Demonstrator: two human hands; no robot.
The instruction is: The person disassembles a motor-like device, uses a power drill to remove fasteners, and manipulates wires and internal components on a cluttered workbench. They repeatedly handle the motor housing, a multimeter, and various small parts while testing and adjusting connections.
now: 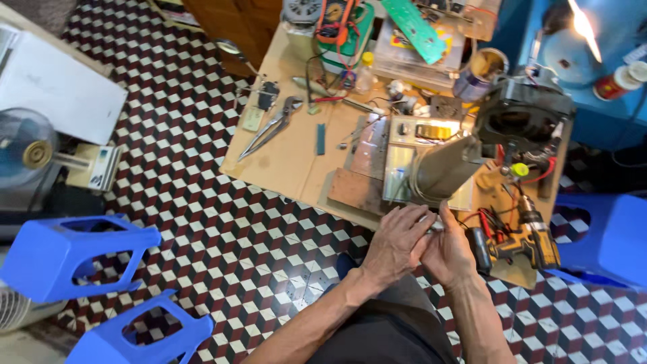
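My left hand and right hand close together around a small metal part, mostly hidden; a grey cylinder lies just beyond on the counter, a cordless drill beside my right. I judge steady, close fingertips serve best

A bare lamp is glaring white at the upper right, blowing out its own shape. Light is falling evenly over the bench and floor, casting soft shadows. Wide-angle distortion is bending the edges, and the stools are looking slightly soft.
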